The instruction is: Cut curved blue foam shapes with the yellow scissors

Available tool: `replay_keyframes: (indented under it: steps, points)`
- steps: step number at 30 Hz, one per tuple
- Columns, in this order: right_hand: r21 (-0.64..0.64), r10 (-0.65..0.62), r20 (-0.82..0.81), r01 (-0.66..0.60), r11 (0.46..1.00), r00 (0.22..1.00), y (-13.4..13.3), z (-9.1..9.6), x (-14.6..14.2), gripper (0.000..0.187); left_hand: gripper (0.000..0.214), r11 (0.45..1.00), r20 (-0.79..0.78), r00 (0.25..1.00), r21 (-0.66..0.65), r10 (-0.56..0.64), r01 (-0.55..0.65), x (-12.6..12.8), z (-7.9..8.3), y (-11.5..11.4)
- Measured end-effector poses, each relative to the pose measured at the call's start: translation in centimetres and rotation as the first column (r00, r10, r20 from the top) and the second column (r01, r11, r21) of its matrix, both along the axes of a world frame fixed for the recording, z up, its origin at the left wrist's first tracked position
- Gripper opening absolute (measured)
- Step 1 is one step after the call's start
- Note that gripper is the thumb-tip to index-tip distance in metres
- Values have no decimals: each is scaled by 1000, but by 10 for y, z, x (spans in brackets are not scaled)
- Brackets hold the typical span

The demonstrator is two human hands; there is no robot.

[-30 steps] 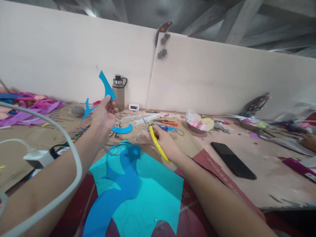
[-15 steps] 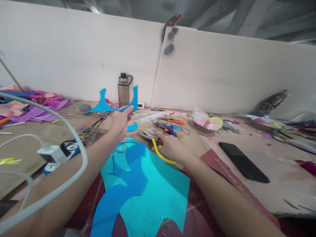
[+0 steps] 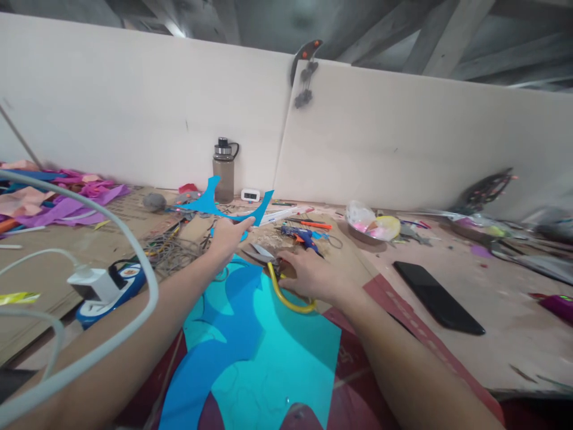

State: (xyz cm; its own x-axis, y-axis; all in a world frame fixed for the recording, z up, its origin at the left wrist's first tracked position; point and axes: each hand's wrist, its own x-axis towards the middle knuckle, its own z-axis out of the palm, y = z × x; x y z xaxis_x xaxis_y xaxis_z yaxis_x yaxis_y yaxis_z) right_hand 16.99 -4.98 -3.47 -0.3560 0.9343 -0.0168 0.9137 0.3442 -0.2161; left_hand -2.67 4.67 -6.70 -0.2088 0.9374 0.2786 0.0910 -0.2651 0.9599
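My left hand [image 3: 229,240] pinches the lower edge of a curved blue offcut [image 3: 209,200], which looks like paper or thin foam; its two horns point up and away from me. Yellow-handled scissors [image 3: 274,275] are gripped in my right hand [image 3: 308,272], blades parted and pointing up-left. Below both hands lies a turquoise sheet [image 3: 286,340] with drawn lines and a cut-out edge. Across its left side rests a wavy darker blue piece [image 3: 244,322]. A smaller blue scrap shows partly behind my left hand.
Beyond my hands lie a blue glue gun [image 3: 301,234] and an orange tool [image 3: 316,225]. A bottle [image 3: 224,173] stands by the white board. To the right are a bowl of scraps [image 3: 369,237] and a phone [image 3: 439,297]. A white cable [image 3: 150,263] loops over my left forearm, near a power strip [image 3: 129,292].
My left hand has lowered and moved slightly right with the blue offcut, which now tilts flatter. The scissors have shifted slightly left and down with my right hand. The camera view has tilted up slightly.
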Motion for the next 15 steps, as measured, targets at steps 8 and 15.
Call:
replay_keyframes:
  steps: [8, 15]
  points:
    - [115, -137, -366, 191, 975, 921, 14, 4, 9, 26, 26, 998, -45, 997, -8, 58, -59, -5, 7, -9]
    - [-65, -409, -695, 515, 855, 591, 52, 6, 61, 18, 16, 998, 17, 1000, -63, 16, -15, -12, -4, 1]
